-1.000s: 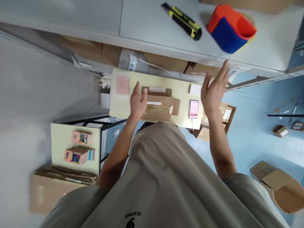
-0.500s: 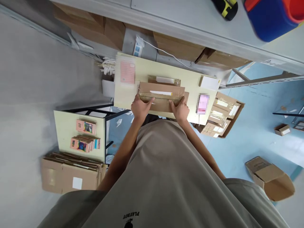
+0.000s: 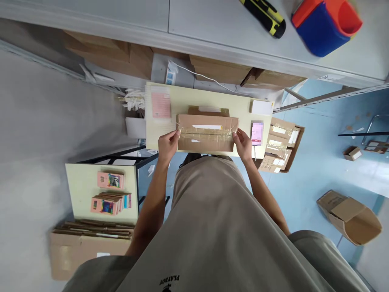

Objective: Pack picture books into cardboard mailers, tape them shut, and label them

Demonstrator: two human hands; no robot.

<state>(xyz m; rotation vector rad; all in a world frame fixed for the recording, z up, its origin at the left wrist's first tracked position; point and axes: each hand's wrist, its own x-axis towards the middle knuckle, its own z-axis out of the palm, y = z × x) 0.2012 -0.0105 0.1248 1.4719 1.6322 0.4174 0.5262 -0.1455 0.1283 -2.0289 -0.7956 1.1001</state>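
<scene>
A taped cardboard box (image 3: 206, 144) lies across the pale yellow tabletop (image 3: 237, 103) in front of me. Clear tape runs along its middle, and a white label shows on its upper side. My left hand (image 3: 167, 147) pinches its left end between thumb and fingers. At the opposite end, my right hand (image 3: 243, 144) grips the edge, thumb on top. Just behind it is a second cardboard box (image 3: 225, 112), partly covered. A phone with a pink screen (image 3: 257, 134) lies to the right of my right hand.
A pink printed sheet (image 3: 161, 106) and a white box (image 3: 261, 107) lie on the tabletop. A carton of taped boxes (image 3: 296, 148) stands to the right. Pink packages (image 3: 105, 205) sit on a lower-left table. A yellow-black cutter (image 3: 267, 18) rests on the shelf above.
My hands have moved apart from the box's near face to its left and right ends. The box now lies flatter. The whole view has shifted slightly.
</scene>
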